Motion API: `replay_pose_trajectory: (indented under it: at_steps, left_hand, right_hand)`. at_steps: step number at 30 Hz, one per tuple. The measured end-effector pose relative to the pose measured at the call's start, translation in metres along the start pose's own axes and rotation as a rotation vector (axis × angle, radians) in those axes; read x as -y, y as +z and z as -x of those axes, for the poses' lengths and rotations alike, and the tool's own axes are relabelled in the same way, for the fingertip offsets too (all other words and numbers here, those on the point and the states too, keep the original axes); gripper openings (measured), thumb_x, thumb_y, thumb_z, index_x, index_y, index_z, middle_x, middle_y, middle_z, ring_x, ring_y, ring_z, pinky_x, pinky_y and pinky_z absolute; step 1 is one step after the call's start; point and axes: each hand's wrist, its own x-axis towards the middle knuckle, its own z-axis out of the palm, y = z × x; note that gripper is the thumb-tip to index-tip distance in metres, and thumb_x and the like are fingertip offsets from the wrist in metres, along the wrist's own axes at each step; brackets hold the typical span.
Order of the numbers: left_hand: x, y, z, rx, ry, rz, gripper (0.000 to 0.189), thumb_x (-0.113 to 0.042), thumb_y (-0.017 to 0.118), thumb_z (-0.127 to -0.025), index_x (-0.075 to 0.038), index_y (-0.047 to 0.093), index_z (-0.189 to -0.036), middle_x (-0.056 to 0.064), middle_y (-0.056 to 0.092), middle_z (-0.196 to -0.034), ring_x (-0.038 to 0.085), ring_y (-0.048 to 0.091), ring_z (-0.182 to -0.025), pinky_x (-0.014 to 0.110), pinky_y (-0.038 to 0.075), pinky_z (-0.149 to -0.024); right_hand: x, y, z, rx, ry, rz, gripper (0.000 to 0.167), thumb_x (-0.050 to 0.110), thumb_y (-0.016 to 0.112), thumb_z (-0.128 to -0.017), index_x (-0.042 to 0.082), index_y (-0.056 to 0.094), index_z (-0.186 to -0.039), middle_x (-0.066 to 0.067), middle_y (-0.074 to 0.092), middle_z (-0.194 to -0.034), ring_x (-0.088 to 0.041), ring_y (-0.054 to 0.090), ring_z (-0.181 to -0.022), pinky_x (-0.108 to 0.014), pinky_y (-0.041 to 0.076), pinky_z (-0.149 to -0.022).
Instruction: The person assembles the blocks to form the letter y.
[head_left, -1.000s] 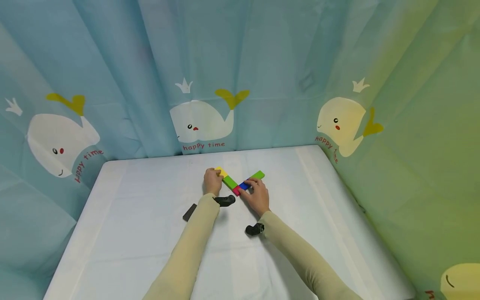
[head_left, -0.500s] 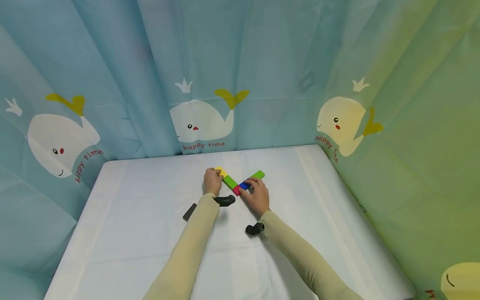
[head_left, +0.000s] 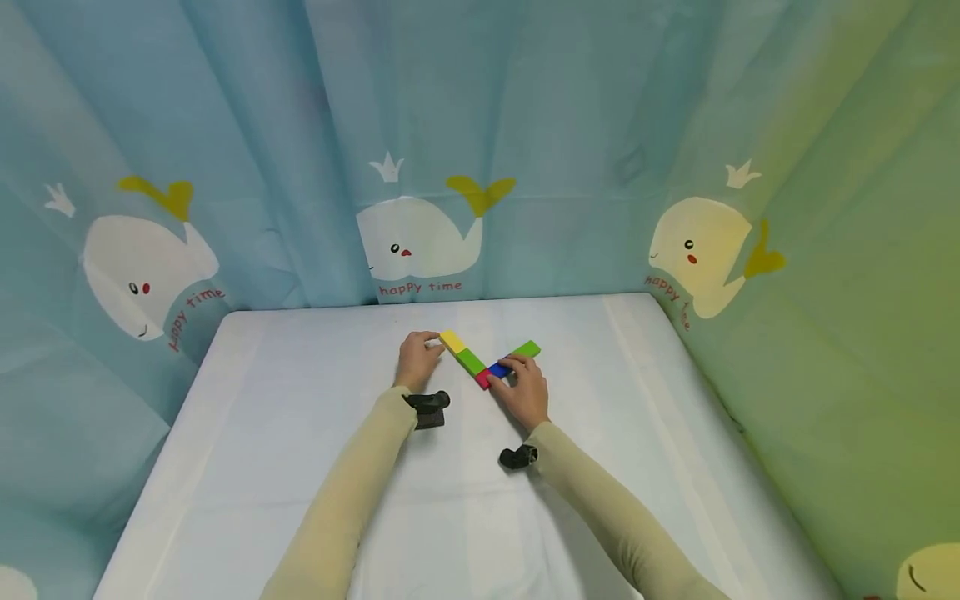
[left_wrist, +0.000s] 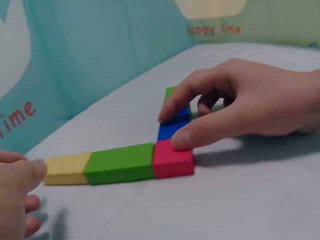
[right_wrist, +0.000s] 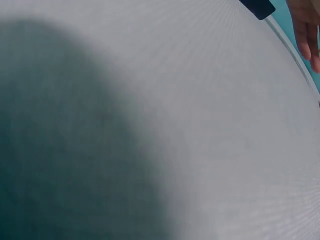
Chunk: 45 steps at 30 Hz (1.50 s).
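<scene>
Coloured wooden blocks form a V on the white tabletop. Its left arm runs from a yellow block (head_left: 452, 341) through a green block (left_wrist: 121, 164) to a red block (left_wrist: 172, 162) at the corner. The right arm has a blue block (left_wrist: 172, 131) and a second green block (head_left: 527, 348) at its far end. My left hand (head_left: 417, 360) is beside the yellow block's outer end, fingers loosely bent, holding nothing. My right hand (head_left: 525, 392) has its thumb on the red block and curled fingers around the blue block, partly hiding it.
A dark brown block (head_left: 430, 419) lies below my left wrist, partly covered by the black wrist camera (head_left: 427, 402). Another black wrist camera (head_left: 517, 457) hangs at my right wrist. A curtain (head_left: 555, 167) with whale prints stands behind the table (head_left: 247, 450).
My left hand has let go of the yellow block and shifted left, uncovering the block's end. The right hand keeps its place on the blocks. The head view has turned slightly left.
</scene>
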Motion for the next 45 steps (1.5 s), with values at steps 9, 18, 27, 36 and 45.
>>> replay_pose_trajectory:
  at_steps: [9, 18, 27, 36, 45]
  left_hand:
    - [0.008, -0.028, 0.006, 0.160, 0.136, -0.001, 0.036, -0.020, 0.064, -0.096, -0.003, 0.063, -0.128, 0.016, 0.058, -0.123, 0.029, 0.059, -0.107, 0.041, 0.048, -0.092]
    - [0.022, -0.056, 0.015, 0.378, 0.172, -0.013, 0.036, -0.029, 0.064, -0.096, -0.010, 0.065, -0.127, 0.005, 0.058, -0.128, 0.024, 0.057, -0.113, 0.041, 0.050, -0.087]
    - [0.033, -0.066, 0.037, 0.712, 0.348, -0.061, 0.027, -0.017, 0.070, -0.091, -0.007, 0.071, -0.117, 0.003, 0.064, -0.115, 0.018, 0.059, -0.102, 0.036, 0.048, -0.091]
    - [0.042, -0.047, 0.043, 0.712, 0.379, -0.147, 0.029, -0.019, 0.073, -0.090, -0.017, 0.070, -0.118, -0.003, 0.062, -0.112, 0.012, 0.058, -0.097, 0.032, 0.048, -0.087]
    - [0.039, -0.041, 0.039, 0.522, 0.314, -0.245, 0.035, -0.022, 0.074, -0.089, -0.010, 0.068, -0.121, 0.002, 0.060, -0.108, 0.012, 0.054, -0.088, 0.031, 0.047, -0.078]
  right_hand:
    - [-0.002, -0.003, -0.002, 0.013, 0.049, 0.011, 0.044, 0.038, 0.075, -0.085, 0.011, 0.069, -0.120, -0.010, 0.053, -0.129, -0.030, 0.048, -0.119, -0.047, 0.036, -0.098]
    - [-0.002, -0.004, -0.005, 0.017, 0.057, 0.014, 0.046, 0.040, 0.076, -0.085, 0.011, 0.069, -0.120, -0.009, 0.053, -0.130, -0.030, 0.048, -0.120, -0.047, 0.035, -0.101]
    - [-0.002, -0.003, -0.004, 0.019, 0.045, 0.003, 0.045, 0.040, 0.076, -0.085, 0.011, 0.069, -0.119, -0.010, 0.053, -0.129, -0.031, 0.048, -0.119, -0.049, 0.035, -0.099]
    - [-0.004, 0.001, -0.001, -0.004, 0.017, -0.002, 0.044, 0.037, 0.077, -0.084, 0.009, 0.070, -0.117, -0.012, 0.055, -0.127, -0.032, 0.050, -0.117, -0.051, 0.037, -0.097]
    - [-0.002, 0.004, -0.002, -0.005, 0.010, 0.011, 0.045, 0.038, 0.076, -0.084, 0.009, 0.069, -0.118, -0.011, 0.055, -0.127, -0.032, 0.050, -0.117, -0.050, 0.037, -0.095]
